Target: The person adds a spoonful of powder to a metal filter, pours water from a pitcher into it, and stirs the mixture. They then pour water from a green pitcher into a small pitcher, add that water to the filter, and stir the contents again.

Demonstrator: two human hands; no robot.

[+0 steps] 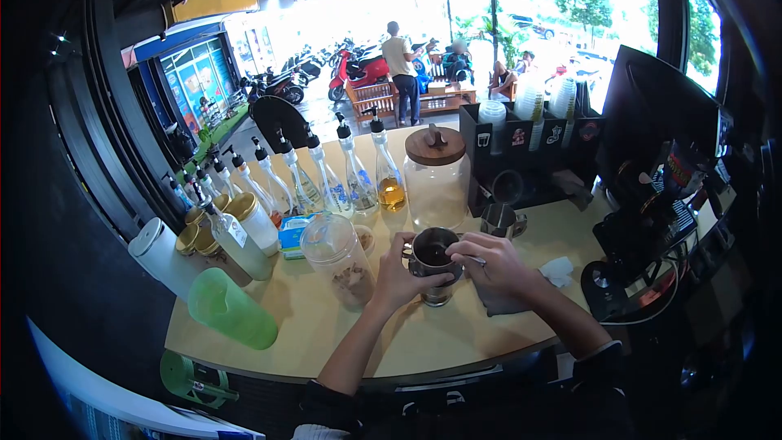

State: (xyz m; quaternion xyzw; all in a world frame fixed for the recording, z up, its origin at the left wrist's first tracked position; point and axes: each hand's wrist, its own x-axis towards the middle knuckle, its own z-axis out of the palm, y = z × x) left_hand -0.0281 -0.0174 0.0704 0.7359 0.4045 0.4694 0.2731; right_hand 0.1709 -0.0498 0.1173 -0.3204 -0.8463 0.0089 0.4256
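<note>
A small metal cup (432,254) with dark liquid stands on the wooden counter (423,334) in front of me. My left hand (399,275) wraps around the cup's left side and grips it. My right hand (489,265) pinches a thin metal spoon (464,258) whose tip dips into the cup. Behind the cup sits a big glass jar with a wooden lid (436,179). A clear plastic jar (340,261) holding brown pieces stands just left of my left hand.
A row of syrup pump bottles (326,175) lines the counter's back. A green pitcher (230,310) and white canister (163,257) stand left. A small metal jug (501,218), crumpled tissue (558,270), cup holder (529,147) and monitor (660,114) sit right. A person (401,69) stands outside.
</note>
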